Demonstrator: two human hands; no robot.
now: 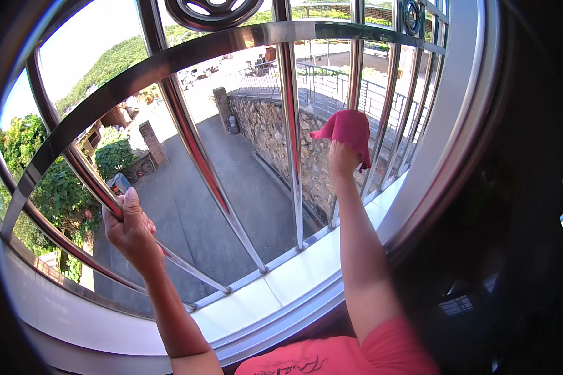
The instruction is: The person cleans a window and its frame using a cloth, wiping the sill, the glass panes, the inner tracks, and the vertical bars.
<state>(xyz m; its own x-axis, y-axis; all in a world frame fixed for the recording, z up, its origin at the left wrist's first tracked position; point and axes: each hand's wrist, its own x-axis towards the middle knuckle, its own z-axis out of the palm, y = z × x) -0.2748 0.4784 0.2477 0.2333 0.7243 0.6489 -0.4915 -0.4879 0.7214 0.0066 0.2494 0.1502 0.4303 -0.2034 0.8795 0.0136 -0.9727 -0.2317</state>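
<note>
A polished metal window bar point(88, 172) runs through the closed grip of my left hand point(132, 229), thumb up along it. My right hand point(345, 158) is raised at the right, with a dark pink cloth point(349, 129) draped over its fingers. Under that cloth a vertical metal bar point(355, 79) passes; the cloth hides my fingers and the exact contact with the bar. Between my hands stand two more shiny bars point(291, 140), and a flat curved metal band point(225, 42) crosses them higher up.
Below the bars runs a white tiled sill point(253, 300), with a sliding window track point(281, 323) on my side. The white window frame point(450, 126) edges the right. Outside, far below, lie a paved driveway point(201, 187), a stone wall point(262, 115) and green shrubs point(115, 152).
</note>
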